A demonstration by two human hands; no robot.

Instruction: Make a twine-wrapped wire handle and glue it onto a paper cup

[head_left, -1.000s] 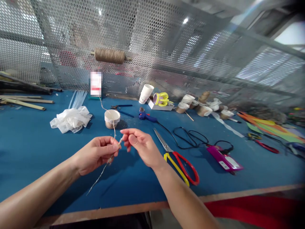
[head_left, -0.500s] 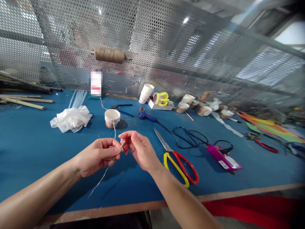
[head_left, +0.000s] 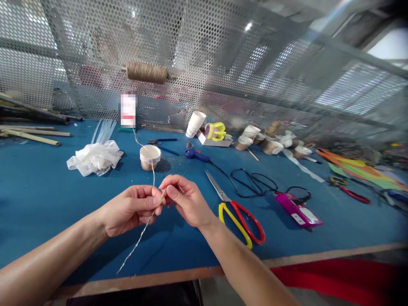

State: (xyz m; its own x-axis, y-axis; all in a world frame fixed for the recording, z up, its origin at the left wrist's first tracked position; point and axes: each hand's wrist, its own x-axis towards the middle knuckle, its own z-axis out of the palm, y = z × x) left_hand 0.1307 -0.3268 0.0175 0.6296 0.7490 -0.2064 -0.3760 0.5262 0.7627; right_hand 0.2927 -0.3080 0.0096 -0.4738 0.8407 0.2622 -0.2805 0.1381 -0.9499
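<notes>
A thin length of twine (head_left: 137,244) runs from behind the small cup (head_left: 149,160), across its rim and down into my hands, and its loose end hangs below them. My left hand (head_left: 140,208) pinches a gathered bit of the twine between thumb and fingers. Right beside it, my right hand (head_left: 185,199) closes thumb and fingertips on the short tip that sticks up from that pinch. The cup stands upright just beyond the hands, with a white band at its rim and a brown lower part. The fingers hide exactly how the twine is looped.
Big scissors (head_left: 237,212) with red and yellow handles lie right of my hands. Behind them are a blue glue gun (head_left: 197,155) and its black cord, leading toward a purple power strip (head_left: 299,211). Crumpled white cloth (head_left: 95,158) lies left; a twine spool (head_left: 146,72) hangs behind.
My right hand's thumb has come down against its fingers, closing on the twine's tip. My left hand keeps its pinch almost in place, and the hanging tail has swung slightly.
</notes>
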